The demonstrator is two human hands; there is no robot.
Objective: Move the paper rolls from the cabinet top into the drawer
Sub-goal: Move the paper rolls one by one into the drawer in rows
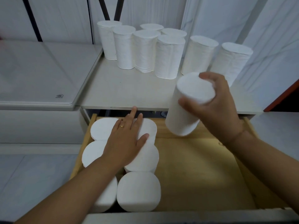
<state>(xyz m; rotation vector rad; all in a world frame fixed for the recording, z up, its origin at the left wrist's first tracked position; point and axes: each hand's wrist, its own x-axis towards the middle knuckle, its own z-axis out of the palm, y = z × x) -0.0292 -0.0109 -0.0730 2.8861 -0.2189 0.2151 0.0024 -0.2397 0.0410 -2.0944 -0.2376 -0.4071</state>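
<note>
Several white paper rolls (144, 50) stand upright at the back of the pale cabinet top (123, 92). Below it the wooden drawer (202, 172) is pulled out, with several rolls (139, 191) standing on end in its left half. My left hand (126, 139) lies flat, fingers spread, on the tops of the rolls at the drawer's back left. My right hand (215, 109) grips one roll (186, 110) from above by its top end, tilted, over the drawer's back middle, just in front of the cabinet's edge.
The drawer's right half shows bare wood. A grey glass-topped surface (40, 75) adjoins the cabinet on the left. White wall panels and dark bars rise behind the rolls. A red-brown edge (284, 94) sits at the far right.
</note>
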